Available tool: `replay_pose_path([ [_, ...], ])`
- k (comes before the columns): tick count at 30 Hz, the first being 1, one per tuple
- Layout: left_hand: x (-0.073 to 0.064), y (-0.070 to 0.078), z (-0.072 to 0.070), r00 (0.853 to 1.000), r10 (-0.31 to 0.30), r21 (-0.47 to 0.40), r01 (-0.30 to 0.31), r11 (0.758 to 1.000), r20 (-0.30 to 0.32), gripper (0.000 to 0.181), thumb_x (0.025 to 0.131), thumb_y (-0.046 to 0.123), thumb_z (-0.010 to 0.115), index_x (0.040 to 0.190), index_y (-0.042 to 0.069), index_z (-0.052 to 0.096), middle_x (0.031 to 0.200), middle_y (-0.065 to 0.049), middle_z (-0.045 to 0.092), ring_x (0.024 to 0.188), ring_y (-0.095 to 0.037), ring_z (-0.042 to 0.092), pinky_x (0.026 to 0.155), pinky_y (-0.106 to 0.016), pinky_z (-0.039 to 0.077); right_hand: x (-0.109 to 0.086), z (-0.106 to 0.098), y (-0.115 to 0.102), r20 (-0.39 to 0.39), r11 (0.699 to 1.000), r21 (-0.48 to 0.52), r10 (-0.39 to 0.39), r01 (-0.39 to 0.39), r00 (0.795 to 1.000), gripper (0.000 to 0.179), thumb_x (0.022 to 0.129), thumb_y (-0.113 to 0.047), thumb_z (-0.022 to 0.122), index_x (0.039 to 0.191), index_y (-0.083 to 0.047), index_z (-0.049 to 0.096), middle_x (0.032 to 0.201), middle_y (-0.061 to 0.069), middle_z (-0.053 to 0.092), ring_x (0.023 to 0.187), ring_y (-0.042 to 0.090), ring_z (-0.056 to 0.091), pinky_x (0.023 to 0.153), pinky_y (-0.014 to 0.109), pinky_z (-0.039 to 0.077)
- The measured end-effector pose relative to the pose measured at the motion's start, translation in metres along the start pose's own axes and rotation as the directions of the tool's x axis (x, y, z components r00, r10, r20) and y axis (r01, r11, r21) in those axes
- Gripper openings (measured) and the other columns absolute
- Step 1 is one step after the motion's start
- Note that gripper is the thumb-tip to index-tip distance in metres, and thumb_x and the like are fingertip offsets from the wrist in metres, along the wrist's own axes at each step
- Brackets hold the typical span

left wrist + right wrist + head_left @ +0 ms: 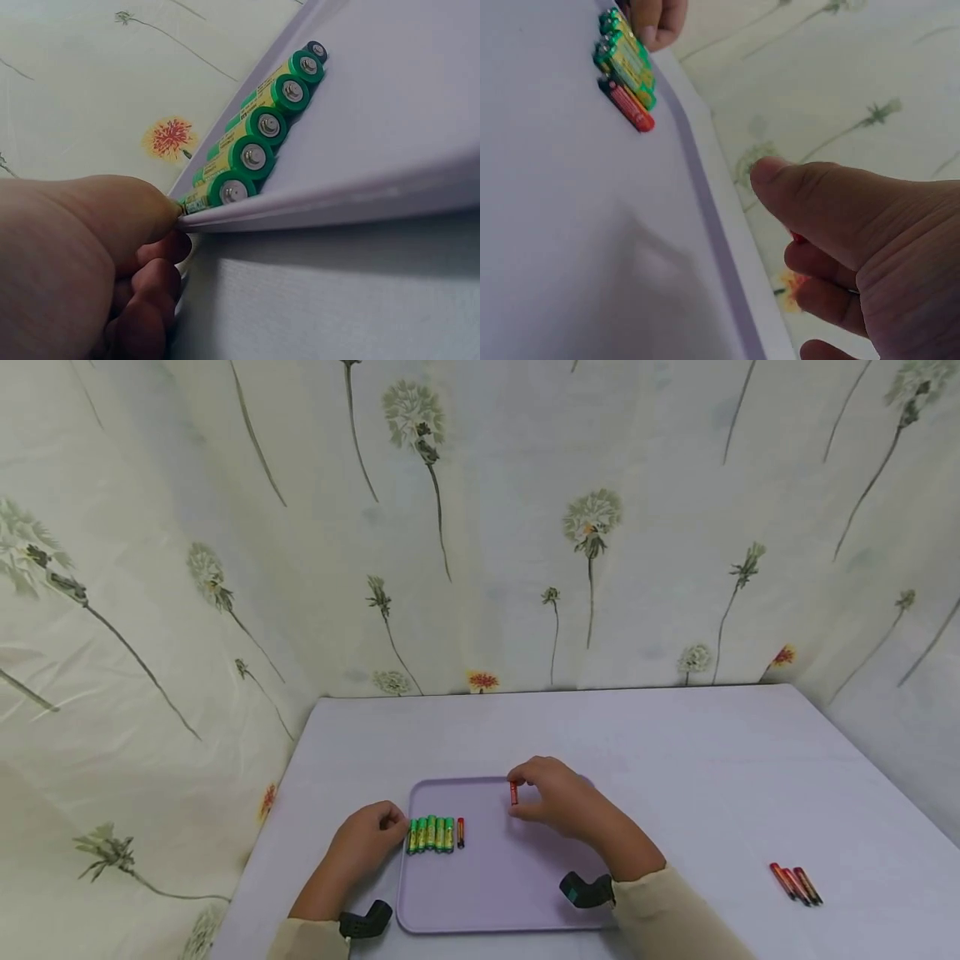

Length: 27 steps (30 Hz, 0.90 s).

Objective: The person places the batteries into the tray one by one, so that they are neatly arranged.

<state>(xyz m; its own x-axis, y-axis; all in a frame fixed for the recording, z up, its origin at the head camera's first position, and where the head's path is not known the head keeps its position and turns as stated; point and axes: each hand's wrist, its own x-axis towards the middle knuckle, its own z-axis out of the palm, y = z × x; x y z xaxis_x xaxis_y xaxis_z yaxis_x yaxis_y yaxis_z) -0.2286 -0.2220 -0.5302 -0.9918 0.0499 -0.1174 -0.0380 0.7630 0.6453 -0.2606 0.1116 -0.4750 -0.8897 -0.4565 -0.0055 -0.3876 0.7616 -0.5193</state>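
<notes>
A lilac tray (510, 893) lies on the table, with several green-and-yellow batteries (431, 833) side by side near its left edge. Just right of this row sits one red battery (461, 832), slimmer than the green ones. My left hand (367, 839) pinches the tray's left rim, thumb on top and fingers curled below, as the left wrist view shows. Above the tray's far part, my right hand (558, 797) holds another red battery (513, 792) upright between thumb and fingers. In the right wrist view the thumb hides most of that battery.
Three red batteries (796, 884) lie together on the white tabletop (697, 777) at the right, outside the tray. Flower-printed cloth (495, 527) hangs behind the table and along its sides. Each wrist wears a black camera (585, 890).
</notes>
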Motion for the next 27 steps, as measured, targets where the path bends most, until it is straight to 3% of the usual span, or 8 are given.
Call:
replay_pose_path([
  [8,-0.001,0.002,-0.001,1.000,-0.002,0.004,0.002,1.000,0.000,0.012,0.099,0.030,0.070,0.091,0.022,0.068,0.084,0.005,0.059,0.081,-0.014,0.053,0.072,-0.035,0.041,0.010,0.016,-0.017,0.049,1.000,0.014,0.007,-0.008,0.999,0.037,0.089,-0.025,0.083,0.121,-0.008,0.072,0.113,0.000,0.069,0.111,0.021,0.061,0.100,0.045,0.051],
  [19,-0.001,0.003,-0.001,1.000,0.013,0.018,-0.012,1.000,-0.002,0.012,0.099,0.030,0.070,0.091,0.021,0.068,0.084,0.005,0.059,0.081,-0.014,0.053,0.073,-0.035,0.042,0.020,0.041,-0.024,0.106,0.997,-0.080,0.004,0.005,0.994,0.030,0.085,-0.027,0.088,0.108,-0.015,0.072,0.100,-0.007,0.066,0.097,0.014,0.058,0.093,0.041,0.052],
  [27,-0.002,0.003,-0.002,1.000,0.013,0.013,-0.013,1.000,-0.003,0.012,0.099,0.030,0.070,0.092,0.021,0.068,0.084,0.005,0.059,0.081,-0.014,0.053,0.073,-0.035,0.042,0.021,0.052,-0.032,0.105,0.988,-0.153,-0.005,0.021,0.994,0.028,0.082,-0.031,0.090,0.101,-0.020,0.072,0.095,-0.008,0.063,0.093,0.014,0.055,0.082,0.041,0.048],
])
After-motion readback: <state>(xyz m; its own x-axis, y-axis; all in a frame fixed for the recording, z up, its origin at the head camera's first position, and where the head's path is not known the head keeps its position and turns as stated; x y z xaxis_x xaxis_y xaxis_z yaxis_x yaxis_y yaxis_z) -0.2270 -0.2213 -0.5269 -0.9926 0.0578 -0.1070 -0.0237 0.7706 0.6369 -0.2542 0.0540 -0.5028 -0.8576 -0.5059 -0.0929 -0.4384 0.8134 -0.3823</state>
